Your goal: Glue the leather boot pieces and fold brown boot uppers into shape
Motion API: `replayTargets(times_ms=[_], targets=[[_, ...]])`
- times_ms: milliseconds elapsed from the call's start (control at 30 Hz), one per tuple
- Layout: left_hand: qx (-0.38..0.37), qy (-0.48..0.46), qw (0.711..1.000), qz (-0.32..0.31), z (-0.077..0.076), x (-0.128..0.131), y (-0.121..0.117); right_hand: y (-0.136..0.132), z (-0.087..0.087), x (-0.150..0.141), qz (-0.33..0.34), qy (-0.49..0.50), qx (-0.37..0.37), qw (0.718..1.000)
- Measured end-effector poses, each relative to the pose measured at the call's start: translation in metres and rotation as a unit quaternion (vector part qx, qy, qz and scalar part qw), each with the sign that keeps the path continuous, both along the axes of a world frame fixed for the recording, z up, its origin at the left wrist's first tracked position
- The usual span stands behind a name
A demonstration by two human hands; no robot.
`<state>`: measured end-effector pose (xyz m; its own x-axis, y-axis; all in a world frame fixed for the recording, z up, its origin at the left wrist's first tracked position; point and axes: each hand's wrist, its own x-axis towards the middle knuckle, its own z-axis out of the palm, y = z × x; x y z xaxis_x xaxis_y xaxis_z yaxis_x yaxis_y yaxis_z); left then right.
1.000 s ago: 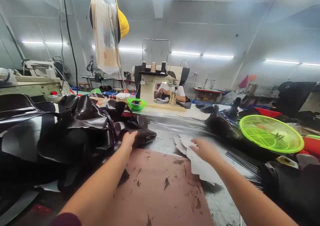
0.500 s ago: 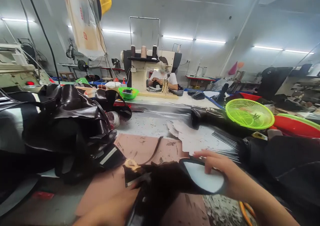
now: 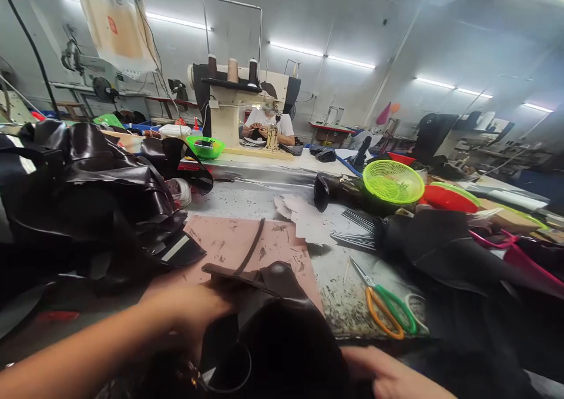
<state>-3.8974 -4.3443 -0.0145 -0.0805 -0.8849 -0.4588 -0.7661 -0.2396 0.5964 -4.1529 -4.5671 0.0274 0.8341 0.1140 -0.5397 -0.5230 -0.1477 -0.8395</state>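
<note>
A dark, glossy leather piece (image 3: 282,328), apparently a boot upper, is held low in front of me over the table's near edge. My left hand (image 3: 194,308) grips its left side near the top; the fingertips are hidden behind the leather. At its lower right edge, my right hand (image 3: 374,366) is closed on the leather, with its fingers partly out of sight. A small gold-coloured metal fitting (image 3: 192,375) shows near the bottom left of the piece. Beyond it lies a pink sheet (image 3: 247,240) with dark smudges and a narrow dark strip (image 3: 252,247) on it.
Scissors (image 3: 382,305) with orange and green handles lie on the right. Glossy leather pieces (image 3: 92,170) are heaped left; dark fabric (image 3: 440,240) is piled right near a yellow-green basket (image 3: 393,181). A co-worker (image 3: 268,126) sits behind a sewing machine (image 3: 224,114).
The leather piece has been turned, and its pale-lined opening no longer faces me. My right hand has moved down to its lower right edge. The view has swung right, revealing the scissors fully.
</note>
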Motion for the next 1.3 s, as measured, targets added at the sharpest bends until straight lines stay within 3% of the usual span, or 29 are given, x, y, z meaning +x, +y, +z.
replayTargets(times_ms=[100,200,333,367,433,533,700,800,933,1033,1100,1167,1300], targets=[[0.035,0.114,0.993,0.006,0.013,0.005,-0.002,0.014,0.002,0.026,-0.076,-0.044,0.107,0.99],[0.024,0.251,0.959,0.128,0.017,0.0,-0.001,0.029,-0.007,0.043,-0.11,-0.033,0.191,0.975],[-0.089,0.369,0.875,0.302,-0.001,-0.029,-0.011,0.031,-0.021,0.057,-0.116,-0.011,0.264,0.957],[-0.099,0.363,0.867,0.326,-0.008,-0.038,-0.015,0.028,-0.025,0.061,-0.126,-0.009,0.273,0.954],[-0.096,0.303,0.879,0.356,-0.021,-0.052,-0.023,0.023,-0.033,0.072,-0.171,-0.003,0.267,0.948],[-0.07,0.202,0.911,0.352,-0.028,-0.06,-0.028,0.017,-0.044,0.091,-0.209,0.01,0.186,0.96],[-0.086,0.18,0.923,0.329,-0.013,-0.052,-0.017,0.01,-0.054,0.105,-0.144,-0.017,0.076,0.986],[-0.091,0.184,0.92,0.334,-0.007,-0.047,-0.009,0.009,-0.061,0.103,-0.147,-0.022,0.088,0.985],[-0.113,0.138,0.94,0.292,0.005,-0.042,-0.008,0.017,-0.064,0.098,-0.196,-0.075,0.182,0.961],[-0.138,0.027,0.958,0.25,0.027,-0.036,-0.014,0.022,-0.053,0.102,-0.211,-0.153,0.221,0.94],[-0.131,-0.074,0.961,0.233,0.037,-0.032,-0.021,0.022,-0.044,0.112,-0.213,-0.182,0.203,0.938],[-0.101,-0.166,0.956,0.22,0.034,-0.031,-0.031,0.019,-0.042,0.124,-0.21,-0.192,0.168,0.944],[-0.033,-0.256,0.947,0.193,-0.003,-0.033,-0.052,0.012,-0.061,0.143,-0.199,-0.138,0.012,0.97]])
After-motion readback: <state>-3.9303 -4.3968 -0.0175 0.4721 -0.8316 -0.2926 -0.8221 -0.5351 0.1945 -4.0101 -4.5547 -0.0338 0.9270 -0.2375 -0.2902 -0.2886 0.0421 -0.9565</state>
